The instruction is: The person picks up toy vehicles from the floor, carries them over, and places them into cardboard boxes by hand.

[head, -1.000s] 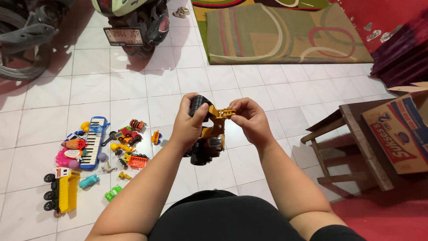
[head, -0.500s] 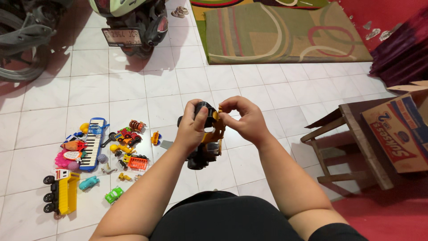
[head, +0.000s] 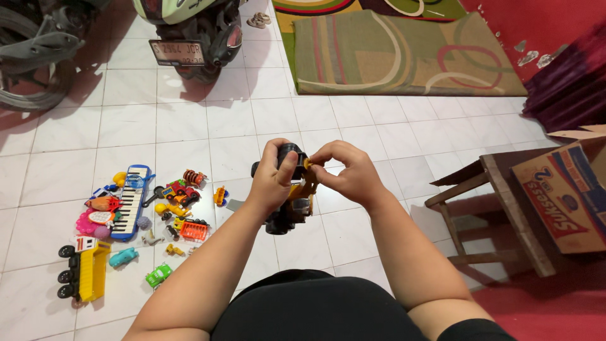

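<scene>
Left hand (head: 273, 180): fingers wrapped round the black wheel end of a yellow-and-black toy vehicle (head: 291, 205), thumb up on top; firm hold.
Right hand (head: 351, 172): fingertips pinched on the toy's yellow arm part near its top; closed on it.
Toy vehicle: held in mid-air btwn both hands, over the white tiled floor (head: 265, 113), nose hanging down.
Floor, left side: toy keyboard (head: 131, 201), yellow toy truck (head: 85, 271), small toys scattered beside them.
Far side: scooter (head: 189, 31), patterned rug (head: 404, 47).
Right side: wooden stool (head: 499, 211) w/ cardboard box (head: 565, 196) on it.
</scene>
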